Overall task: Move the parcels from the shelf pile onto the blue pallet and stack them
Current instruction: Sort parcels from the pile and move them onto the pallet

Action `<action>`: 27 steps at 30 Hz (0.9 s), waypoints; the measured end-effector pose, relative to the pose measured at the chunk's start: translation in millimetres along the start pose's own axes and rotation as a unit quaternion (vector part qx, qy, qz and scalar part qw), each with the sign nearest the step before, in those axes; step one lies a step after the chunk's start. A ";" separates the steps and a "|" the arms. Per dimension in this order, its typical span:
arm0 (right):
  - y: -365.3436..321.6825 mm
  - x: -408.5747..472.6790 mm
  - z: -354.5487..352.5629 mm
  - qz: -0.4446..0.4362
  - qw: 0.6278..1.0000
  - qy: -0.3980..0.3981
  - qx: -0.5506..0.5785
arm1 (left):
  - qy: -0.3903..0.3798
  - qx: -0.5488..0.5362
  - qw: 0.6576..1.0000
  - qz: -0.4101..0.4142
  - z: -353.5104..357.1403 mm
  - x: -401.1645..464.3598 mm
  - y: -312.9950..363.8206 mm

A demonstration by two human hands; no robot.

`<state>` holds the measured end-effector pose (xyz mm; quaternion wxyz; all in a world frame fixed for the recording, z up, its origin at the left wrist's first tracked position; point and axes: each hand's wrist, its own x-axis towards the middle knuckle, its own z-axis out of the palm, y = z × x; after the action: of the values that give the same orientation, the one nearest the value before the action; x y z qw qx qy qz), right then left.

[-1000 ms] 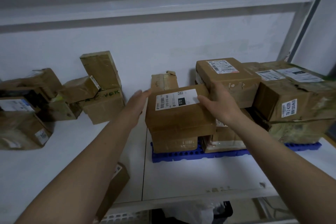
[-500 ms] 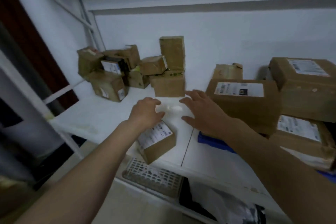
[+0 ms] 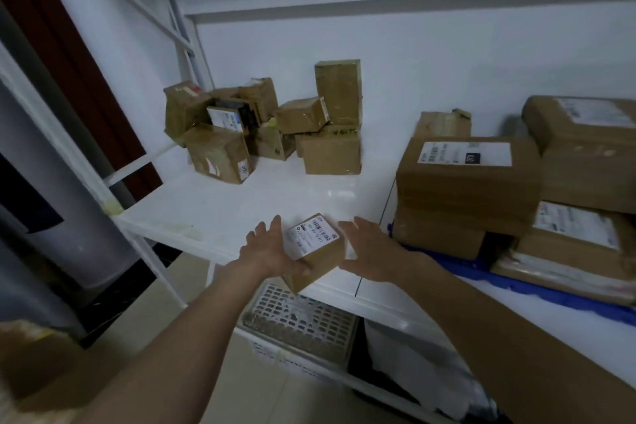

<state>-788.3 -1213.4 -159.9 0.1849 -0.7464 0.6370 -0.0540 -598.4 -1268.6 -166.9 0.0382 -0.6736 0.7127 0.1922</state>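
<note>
A small cardboard parcel (image 3: 315,251) with a white shipping label on its top is sitting at the front edge of the white shelf (image 3: 241,210), one corner hanging past the edge. The left hand (image 3: 270,249) is lying against the parcel's left side, fingers stretched forward along it and the thumb curling under its near lower corner, so it is grasping the parcel. The right hand (image 3: 370,251) is hovering just to the right of the parcel with fingers straight and spread, released, and whether it is touching the cardboard cannot be told.

Well behind the parcel, against the back wall, the shelf pile (image 3: 265,124) of brown taped boxes is lying in a loose heap, with one tall box (image 3: 339,91) standing upright on another at the heap's right end.

To the right of the parcel, the blue pallet (image 3: 537,286) is resting on the shelf and carrying stacked parcels. The nearest stack's top box (image 3: 468,175) is showing a white label with a black square, and larger labelled boxes are stacked further right of it.

Below the parcel, under the shelf edge, a white perforated plastic basket (image 3: 303,323) is sitting on a lower level.
</note>
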 end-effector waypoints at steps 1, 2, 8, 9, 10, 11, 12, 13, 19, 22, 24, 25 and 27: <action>1.0 -2.1 -1.0 0.010 1.000 0.004 0.008 | -0.004 0.003 1.000 0.002 2.3 4.7 0.9; 1.8 -4.4 -2.4 0.021 1.000 0.005 0.017 | -0.011 0.002 1.000 0.006 5.0 10.3 1.1; 0.5 -9.5 -5.5 0.082 0.994 0.016 0.064 | -0.043 -0.053 0.996 0.051 12.4 40.5 0.3; -1.5 -10.4 -7.5 0.089 0.993 0.019 0.069 | -0.039 -0.062 0.996 0.057 11.1 41.9 1.0; -3.4 -11.2 -9.3 0.094 0.993 0.024 0.074 | -0.032 -0.064 0.995 0.065 7.9 43.2 1.9; -5.4 -12.1 -11.9 0.101 0.991 0.027 0.078 | -0.023 -0.061 0.995 0.076 2.4 44.3 3.7; -7.5 -13.3 -15.5 0.106 0.990 0.032 0.082 | -0.017 -0.058 0.994 0.089 -5.7 44.6 7.2; -10.2 -15.2 -20.1 0.110 0.989 0.043 0.087 | -0.017 -0.056 0.993 0.106 -16.7 43.1 11.7; -22.0 -30.0 -58.4 0.116 0.968 0.162 0.155 | -0.086 -0.065 0.962 0.251 -98.1 14.5 45.6; -22.9 -51.8 -82.8 0.112 0.948 0.219 0.205 | -0.103 -0.061 0.940 0.321 -130.2 -4.3 69.4; -21.5 -77.3 -100.8 0.115 0.940 0.242 0.211 | -0.094 -0.056 0.922 0.372 -142.2 -20.5 91.1; -19.7 -91.8 -110.7 0.118 0.938 0.257 0.199 | -0.086 -0.059 0.912 0.398 -145.3 -29.0 104.2; -12.3 -122.3 -131.4 0.138 0.941 0.279 0.132 | -0.070 -0.063 0.892 0.442 -146.3 -45.7 132.8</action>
<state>-840.7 -1120.4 -15.1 0.1022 -0.5751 0.7469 -0.3177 -693.8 -1270.5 12.1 -0.0435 -0.2752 0.9186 0.2804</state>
